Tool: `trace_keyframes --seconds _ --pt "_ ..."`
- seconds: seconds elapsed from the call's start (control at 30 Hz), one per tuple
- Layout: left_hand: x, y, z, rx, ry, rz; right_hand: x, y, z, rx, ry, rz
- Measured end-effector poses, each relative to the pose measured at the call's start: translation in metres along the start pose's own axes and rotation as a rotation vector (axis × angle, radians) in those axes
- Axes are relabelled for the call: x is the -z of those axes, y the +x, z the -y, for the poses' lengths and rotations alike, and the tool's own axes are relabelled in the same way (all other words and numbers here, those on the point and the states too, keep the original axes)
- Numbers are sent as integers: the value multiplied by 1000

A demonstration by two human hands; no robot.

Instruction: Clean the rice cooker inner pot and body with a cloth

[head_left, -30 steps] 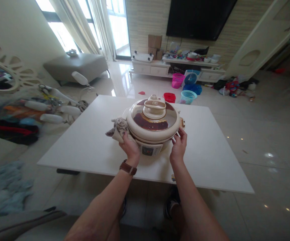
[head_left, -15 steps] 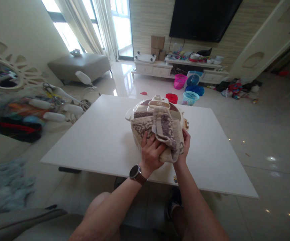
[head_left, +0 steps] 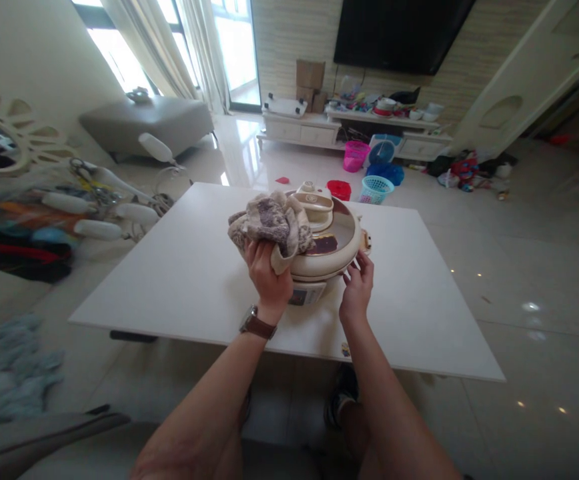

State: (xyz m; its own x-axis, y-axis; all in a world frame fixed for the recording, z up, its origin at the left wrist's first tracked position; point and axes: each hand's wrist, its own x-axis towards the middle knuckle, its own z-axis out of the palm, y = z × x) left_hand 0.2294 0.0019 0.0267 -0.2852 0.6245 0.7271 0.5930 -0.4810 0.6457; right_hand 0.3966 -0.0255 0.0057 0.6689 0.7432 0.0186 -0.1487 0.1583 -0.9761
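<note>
A round cream electric pot [head_left: 314,269] stands on the white table [head_left: 179,267], covered by a lid with a brown see-through window [head_left: 347,223] and a large cream handle [head_left: 314,205]. My left hand [head_left: 268,273] is closed on a bunched beige and brown patterned towel [head_left: 269,220], which rests against the left side of the lid and hides that part of it. At the pot's right front rim, the curled fingers of my right hand [head_left: 357,288] hold the edge, close to the side handle [head_left: 366,241].
Beyond the table, a red basket [head_left: 338,190], a light blue basket [head_left: 377,190] and a pink basket [head_left: 356,155] stand on the floor. A low white cabinet [head_left: 314,135] carries boxes and bowls. White lamp-like arms [head_left: 139,213] reach near the table's left edge.
The towel has moved left in my left hand, uncovering the lid's right side and the pot's front. My right hand has come off the towel and is now at the rim.
</note>
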Motion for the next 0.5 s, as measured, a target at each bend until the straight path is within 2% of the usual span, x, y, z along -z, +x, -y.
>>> trace_keyframes --seconds 0.17,0.3,0.37,0.5 --pt "6 -19 -28 -254 37 195 -1 1 0 14 0 -17" --pt "11 -21 -33 -275 47 300 0 3 -3 14 -20 -41" --pt "12 -14 -23 -216 30 267 1 4 -4 4 -36 -46" --pt "7 -4 9 -2 -37 66 1 3 -6 6 -31 -38"
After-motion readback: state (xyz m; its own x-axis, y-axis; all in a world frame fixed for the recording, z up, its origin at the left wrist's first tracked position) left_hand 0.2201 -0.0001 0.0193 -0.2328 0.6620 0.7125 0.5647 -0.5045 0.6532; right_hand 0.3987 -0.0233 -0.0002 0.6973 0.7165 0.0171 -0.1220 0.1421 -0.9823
